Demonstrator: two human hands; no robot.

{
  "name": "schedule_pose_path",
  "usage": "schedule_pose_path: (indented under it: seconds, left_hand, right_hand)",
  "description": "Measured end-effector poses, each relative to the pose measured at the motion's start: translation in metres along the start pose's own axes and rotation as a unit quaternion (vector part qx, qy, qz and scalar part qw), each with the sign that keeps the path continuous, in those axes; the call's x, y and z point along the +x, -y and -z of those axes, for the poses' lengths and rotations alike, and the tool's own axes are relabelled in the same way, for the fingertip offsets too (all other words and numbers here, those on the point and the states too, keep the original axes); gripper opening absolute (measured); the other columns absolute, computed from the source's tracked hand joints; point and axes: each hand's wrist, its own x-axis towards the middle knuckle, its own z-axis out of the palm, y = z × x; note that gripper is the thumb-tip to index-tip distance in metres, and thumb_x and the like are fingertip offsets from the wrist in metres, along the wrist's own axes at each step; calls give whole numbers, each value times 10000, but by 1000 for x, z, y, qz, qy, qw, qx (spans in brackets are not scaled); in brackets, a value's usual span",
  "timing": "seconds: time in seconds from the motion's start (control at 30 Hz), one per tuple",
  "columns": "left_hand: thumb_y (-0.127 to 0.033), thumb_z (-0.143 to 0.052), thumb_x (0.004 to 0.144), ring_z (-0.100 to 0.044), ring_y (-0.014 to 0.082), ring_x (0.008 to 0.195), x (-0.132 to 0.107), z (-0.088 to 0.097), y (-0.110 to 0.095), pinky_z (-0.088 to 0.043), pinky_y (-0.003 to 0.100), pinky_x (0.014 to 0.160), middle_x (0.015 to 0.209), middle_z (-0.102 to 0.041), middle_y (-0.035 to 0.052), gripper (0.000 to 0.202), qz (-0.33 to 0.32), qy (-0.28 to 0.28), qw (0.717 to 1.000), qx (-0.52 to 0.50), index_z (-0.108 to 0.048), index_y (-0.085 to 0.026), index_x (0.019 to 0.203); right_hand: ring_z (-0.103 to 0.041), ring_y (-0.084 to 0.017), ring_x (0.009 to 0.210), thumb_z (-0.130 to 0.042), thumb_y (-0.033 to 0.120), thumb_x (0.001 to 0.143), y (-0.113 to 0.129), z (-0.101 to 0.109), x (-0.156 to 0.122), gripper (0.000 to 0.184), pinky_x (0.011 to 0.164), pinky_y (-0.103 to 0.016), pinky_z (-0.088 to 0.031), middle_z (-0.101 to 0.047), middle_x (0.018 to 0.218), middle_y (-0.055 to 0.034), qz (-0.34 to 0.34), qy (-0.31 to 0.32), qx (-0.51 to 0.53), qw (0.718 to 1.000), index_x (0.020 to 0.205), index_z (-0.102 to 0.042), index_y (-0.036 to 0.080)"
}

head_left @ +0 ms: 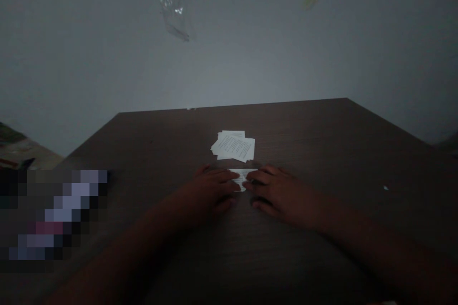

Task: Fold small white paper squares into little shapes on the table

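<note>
While the paper slip (pixel 242 180) is touched, unpinched, by spread-fingered left hand (pixel 213 188) and right hand (pixel 275 191), even pressure is advised.

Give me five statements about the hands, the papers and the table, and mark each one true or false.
1. Fingers of the left hand and right hand overlap a printed slip. True.
2. The pile of papers lies nearer the person than that slip. False: it lies beyond the slip.
3. The pile's top sheet shows lines of print. True.
4. The table is bright white. False: it is dark brown.
5. A small pale scrap lies on the table, left of both hands. False: it lies to their right.
</note>
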Motion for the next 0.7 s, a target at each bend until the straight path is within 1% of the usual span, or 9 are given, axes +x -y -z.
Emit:
schedule_pose_path:
  seconds: [0.07, 0.1, 0.23, 0.33, 0.4, 0.5, 0.6, 0.7]
  left_hand:
    - [-279, -797, 1274, -749, 434, 1768, -1, 1, -2, -475, 802, 1547, 1893, -794, 128, 345, -5, -1, 1000, 6, -909, -345, 1593]
    - [-273, -806, 1270, -753, 429, 1764, -1, 1, -3, -469, 797, 1552, 1900, -787, 127, 345, -8, 0, 1000, 8, -909, -346, 1591]
    - [-263, -813, 1265, -745, 465, 1767, -1, 2, -5, -431, 881, 1543, 1931, -750, 167, 329, -10, 12, 1000, 12, -912, -317, 1574]
    - [-269, -811, 1273, -727, 472, 1786, -1, 2, -7, -421, 885, 1549, 1941, -741, 166, 299, -9, 11, 1000, 16, -924, -309, 1547]
    - [-259, -818, 1270, -729, 490, 1783, -1, 2, -8, -413, 910, 1542, 1939, -741, 177, 288, -4, 15, 1000, 16, -931, -292, 1532]
    - [-242, -820, 1267, -726, 514, 1784, 0, 2, -10, -402, 954, 1524, 1943, -734, 195, 283, 1, 19, 1000, 17, -928, -272, 1527]
    - [-281, -817, 1278, -709, 506, 1803, 1, 3, -10, -387, 951, 1533, 1955, -722, 192, 293, 3, 25, 999, 19, -922, -287, 1552]
    - [-320, -810, 1286, -698, 487, 1817, 1, 5, -11, -372, 924, 1556, 1959, -722, 173, 339, 16, 39, 999, 22, -910, -316, 1610]
  right_hand:
    - [-756, -465, 1586, -801, 358, 1272, -1, -1, 0, 410, 1347, -720, -648, -864, 1657, -188, 0, 0, 0, 1000, 1657, -876, 242]
    - [-753, -464, 1593, -795, 360, 1275, -1, -1, -1, 415, 1346, -719, -648, -861, 1663, -191, 1, 2, 0, 1000, 1665, -871, 241]
    - [-749, -449, 1594, -770, 358, 1286, -2, -2, -1, 412, 1337, -700, -651, -850, 1699, -178, 4, 1, -1, 1000, 1676, -862, 265]
    - [-751, -444, 1586, -771, 385, 1287, -4, -4, -2, 423, 1329, -694, -654, -850, 1700, -169, 6, -8, -8, 1000, 1691, -854, 290]
    - [-755, -442, 1586, -778, 395, 1287, -4, -5, -2, 437, 1331, -682, -654, -849, 1698, -171, 7, -8, -16, 1000, 1704, -847, 286]
    - [-756, -442, 1593, -774, 370, 1289, -4, -5, -1, 430, 1357, -681, -642, -853, 1687, -182, 10, -5, -18, 1000, 1697, -850, 256]
    - [-761, -454, 1594, -790, 355, 1282, -2, -2, 0, 427, 1366, -709, -639, -862, 1668, -191, 9, 3, -12, 1000, 1684, -857, 228]
    - [-750, -473, 1611, -778, 358, 1291, 0, 1, 1, 442, 1342, -732, -658, -848, 1698, -204, 2, 17, -13, 1000, 1702, -849, 213]
